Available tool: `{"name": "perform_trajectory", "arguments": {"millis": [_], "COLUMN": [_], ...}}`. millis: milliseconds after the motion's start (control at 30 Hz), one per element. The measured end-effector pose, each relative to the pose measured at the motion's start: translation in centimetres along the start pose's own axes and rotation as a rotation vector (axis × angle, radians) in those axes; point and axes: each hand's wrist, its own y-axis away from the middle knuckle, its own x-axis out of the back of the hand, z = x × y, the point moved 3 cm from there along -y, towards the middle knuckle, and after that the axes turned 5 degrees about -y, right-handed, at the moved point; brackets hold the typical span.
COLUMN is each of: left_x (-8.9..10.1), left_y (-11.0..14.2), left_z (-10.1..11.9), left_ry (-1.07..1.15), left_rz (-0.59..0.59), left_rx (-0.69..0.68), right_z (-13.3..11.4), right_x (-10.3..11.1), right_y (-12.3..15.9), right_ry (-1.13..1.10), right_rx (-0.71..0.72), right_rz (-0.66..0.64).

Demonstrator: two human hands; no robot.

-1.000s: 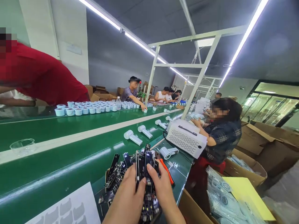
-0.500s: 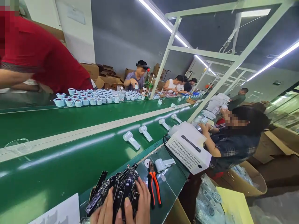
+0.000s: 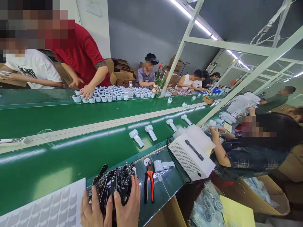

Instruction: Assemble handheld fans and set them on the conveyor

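Note:
A heap of narrow black circuit boards lies on the green bench near the bottom of the view. My left hand cups its near left side, fingers curled against the boards. On the right side my right hand presses inward, thumb on top and fingers along the edge. Between the two hands the boards stay bunched together; the undersides of my palms are hidden. Just right of the heap lie orange-handled pliers, beside a pale handheld fan body and a small white disc.
A white moulded tray sits at lower left. Several pale fan bodies lie on the green conveyor. A white vented box stands to the right, near a seated co-worker. Across the belt, a person in red reaches over blue cups.
My view has swung left, bringing more of the white tray in. My hands remain around the circuit boards, the left one spread wider. The person in red now reaches onto the cups.

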Motion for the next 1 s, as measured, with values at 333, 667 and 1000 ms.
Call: {"name": "perform_trajectory", "arguments": {"millis": [333,667,1000], "left_x": [0.1,0.1,0.9], "left_y": [-1.1,-1.4,-3.9], "left_z": [-2.2,-3.5,-4.8], "left_ry": [0.039,-0.002,0.060], "left_rz": [-0.171,-0.297,-0.412], "left_rx": [0.047,0.050,0.058], "right_z": [-0.9,0.5,1.4], "right_x": [1.3,1.1,2.7], "right_y": [-0.6,0.6,-0.3], "right_ry": [-0.119,-0.205,-0.361], "right_rx": [-0.214,-0.304,-0.442], "right_rz": [-0.012,0.001,-0.057]}}
